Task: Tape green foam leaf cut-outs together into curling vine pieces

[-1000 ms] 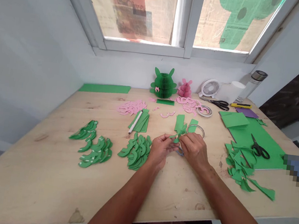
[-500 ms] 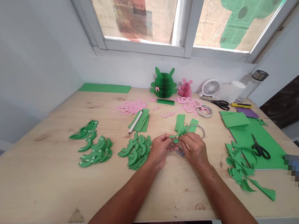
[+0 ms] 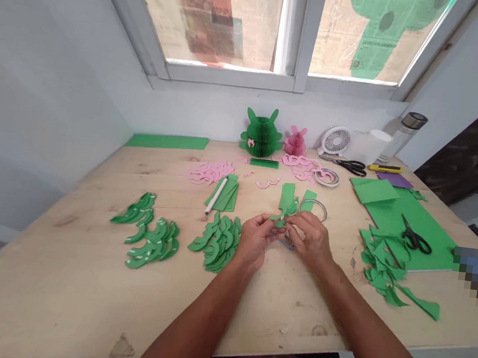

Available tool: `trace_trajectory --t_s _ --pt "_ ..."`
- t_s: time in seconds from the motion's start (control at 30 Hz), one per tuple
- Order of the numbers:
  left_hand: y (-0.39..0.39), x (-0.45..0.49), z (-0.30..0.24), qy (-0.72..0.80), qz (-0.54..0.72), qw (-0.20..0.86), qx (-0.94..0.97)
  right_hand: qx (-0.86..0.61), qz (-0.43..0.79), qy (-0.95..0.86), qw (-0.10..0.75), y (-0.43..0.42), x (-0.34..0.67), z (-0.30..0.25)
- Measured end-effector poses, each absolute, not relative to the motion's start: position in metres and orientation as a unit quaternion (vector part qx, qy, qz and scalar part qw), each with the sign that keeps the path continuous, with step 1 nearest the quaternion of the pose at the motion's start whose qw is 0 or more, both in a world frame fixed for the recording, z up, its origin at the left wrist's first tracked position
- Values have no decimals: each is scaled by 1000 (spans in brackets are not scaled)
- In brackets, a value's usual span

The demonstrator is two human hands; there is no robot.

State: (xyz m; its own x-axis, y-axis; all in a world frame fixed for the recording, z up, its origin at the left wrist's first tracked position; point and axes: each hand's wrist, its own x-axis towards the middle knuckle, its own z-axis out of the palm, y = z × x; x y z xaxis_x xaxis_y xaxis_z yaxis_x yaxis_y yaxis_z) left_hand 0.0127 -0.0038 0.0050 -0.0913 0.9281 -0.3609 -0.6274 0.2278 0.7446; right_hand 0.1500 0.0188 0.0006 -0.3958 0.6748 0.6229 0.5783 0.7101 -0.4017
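My left hand [image 3: 256, 236] pinches a green paper cutout [image 3: 290, 207] near the middle of the table. My right hand [image 3: 311, 234] meets it from the other side, its fingertips closed on the same piece. Behind the fingers a bluish-grey ring-shaped thing [image 3: 287, 243] shows in part; what it is I cannot make out. A roll of narrow tape [image 3: 325, 216] lies just beyond my right hand, next to two green paper strips [image 3: 287, 195]. Left of my left hand is a heap of curved green paper pieces [image 3: 216, 246].
Further left lie more green curved pieces [image 3: 155, 244] with white strips on them. A white pen [image 3: 216, 195] rests on green cards. On the right are black scissors [image 3: 416, 241], a green sheet [image 3: 436, 241] and paper scraps [image 3: 381, 260]. Honeycomb paper figures [image 3: 262, 138] and a fan [image 3: 336, 140] stand at the back.
Both hands stay in nearly the same place. The green cutout between my fingers has shifted and turned slightly; the rest of the table looks the same.
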Motion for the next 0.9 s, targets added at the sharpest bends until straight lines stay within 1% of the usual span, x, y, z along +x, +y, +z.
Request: trace_trajectory --t_s 0.23,0.4,0.47,0.53,0.67,0.8,0.9 --pt "-3 12 3 430 598 652 180 -410 147 -782 447 18 150 3" --pt "-2 12 2 432 601 650 172 -470 204 -713 480 21 152 1" --pt "-2 12 1 430 602 651 170 -499 254 -679 475 23 152 -1" --pt "-2 12 1 426 603 652 172 -513 340 -640 460 24 151 -2" --pt "-3 14 1 414 606 655 181 -493 509 -549 443 24 145 -3" --pt "-4 17 0 419 606 650 183 -455 595 -480 457 21 139 -6" --pt "-4 20 0 426 599 652 183 -441 615 -464 460 20 138 -10"
